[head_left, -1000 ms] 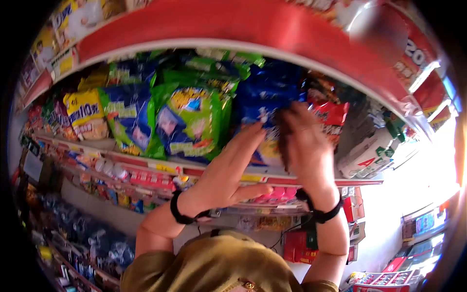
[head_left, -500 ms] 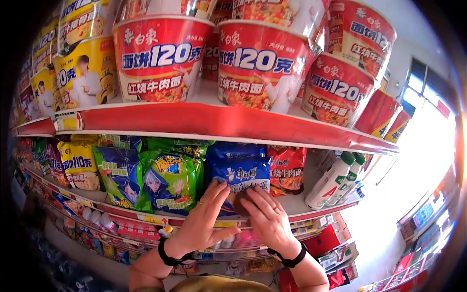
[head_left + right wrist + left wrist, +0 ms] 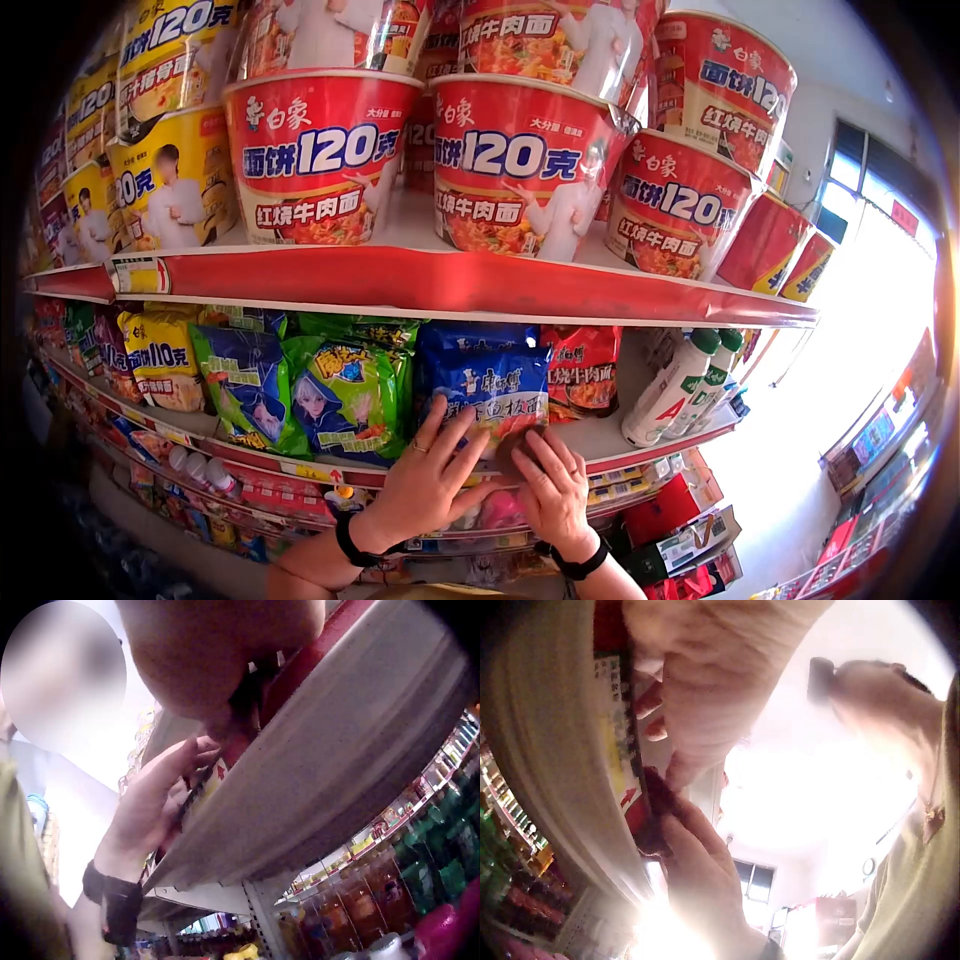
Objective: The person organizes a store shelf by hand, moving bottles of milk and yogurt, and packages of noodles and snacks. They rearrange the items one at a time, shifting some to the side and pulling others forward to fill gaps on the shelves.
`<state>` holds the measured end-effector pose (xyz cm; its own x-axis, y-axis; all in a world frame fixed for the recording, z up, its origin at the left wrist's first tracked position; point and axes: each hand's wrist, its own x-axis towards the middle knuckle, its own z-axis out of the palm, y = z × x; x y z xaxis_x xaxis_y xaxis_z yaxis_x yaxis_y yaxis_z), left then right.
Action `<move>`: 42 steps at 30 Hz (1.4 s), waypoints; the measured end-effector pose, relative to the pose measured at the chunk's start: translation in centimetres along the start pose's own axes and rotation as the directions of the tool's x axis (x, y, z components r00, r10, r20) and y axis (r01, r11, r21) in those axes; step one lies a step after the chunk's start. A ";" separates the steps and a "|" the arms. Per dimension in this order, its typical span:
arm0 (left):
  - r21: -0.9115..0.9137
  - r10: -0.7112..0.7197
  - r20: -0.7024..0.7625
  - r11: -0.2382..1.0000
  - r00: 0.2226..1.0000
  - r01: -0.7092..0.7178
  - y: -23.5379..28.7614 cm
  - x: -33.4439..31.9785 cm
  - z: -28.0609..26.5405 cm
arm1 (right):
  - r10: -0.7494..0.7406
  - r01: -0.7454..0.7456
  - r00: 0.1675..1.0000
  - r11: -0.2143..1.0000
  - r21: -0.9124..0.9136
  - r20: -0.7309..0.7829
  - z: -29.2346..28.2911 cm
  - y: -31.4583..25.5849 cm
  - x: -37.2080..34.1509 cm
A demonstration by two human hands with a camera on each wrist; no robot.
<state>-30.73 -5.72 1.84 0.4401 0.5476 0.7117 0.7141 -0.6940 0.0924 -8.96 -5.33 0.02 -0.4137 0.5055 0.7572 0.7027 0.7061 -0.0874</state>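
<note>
A dark brown cloth (image 3: 515, 455) lies under the curled fingers of my right hand (image 3: 555, 495), against the lower front of a blue noodle packet (image 3: 490, 385). My left hand (image 3: 430, 490) is beside it with fingers extended over the packet's lower left; contact is unclear. Both hands are at the shelf's front edge. In the left wrist view, the right hand (image 3: 705, 877) pinches the dark cloth (image 3: 656, 825) by a price label (image 3: 619, 742), under the left palm (image 3: 712, 682). The right wrist view shows the left hand (image 3: 139, 810) at the label strip.
Green packets (image 3: 345, 395) and a yellow packet (image 3: 163, 360) stand left, a red packet (image 3: 582, 370) and white bottles (image 3: 672, 390) right. Noodle tubs (image 3: 515, 165) stand above, behind a red shelf edge (image 3: 430, 285). Open boxes (image 3: 690, 535) sit lower right.
The head view has tilted up, bringing the upper tubs into sight. My hands have come lower on the blue packet, toward the shelf edge, and the right hand still has the cloth.
</note>
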 end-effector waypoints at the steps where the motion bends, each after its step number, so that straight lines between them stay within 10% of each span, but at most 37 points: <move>1: 0.032 0.009 -0.012 0.999 1.000 -0.008 0.2 0.1 -0.1 | 0.008 -0.008 1.000 1.000 -0.001 -0.017 0.2 -0.2 -0.2; 25: 0.159 -0.002 0.038 0.987 0.999 -0.004 0.5 0.0 0.0 | -0.021 0.024 0.992 0.999 0.022 -0.122 1.6 0.8 -0.6; 35: 0.126 -0.032 -0.021 0.991 0.999 0.035 2.7 1.7 -3.2 | 0.324 -0.116 0.914 0.786 0.607 -0.245 -5.9 2.8 0.4; 38: 0.178 0.088 -0.178 0.982 0.980 -0.056 3.3 3.3 -6.2 | 0.369 -0.022 0.922 0.358 0.934 -0.119 -9.1 5.0 0.5; 42: 0.346 0.221 -0.395 0.935 0.892 -0.079 3.6 6.4 -11.0 | 0.355 -0.011 0.913 0.517 0.856 -0.203 -14.1 3.8 3.6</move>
<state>-31.33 -9.85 14.43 0.3355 0.1505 0.9300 0.8212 -0.5304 -0.2104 0.43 -7.85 11.55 -0.0113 0.6113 0.7913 -0.1280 0.7840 -0.6074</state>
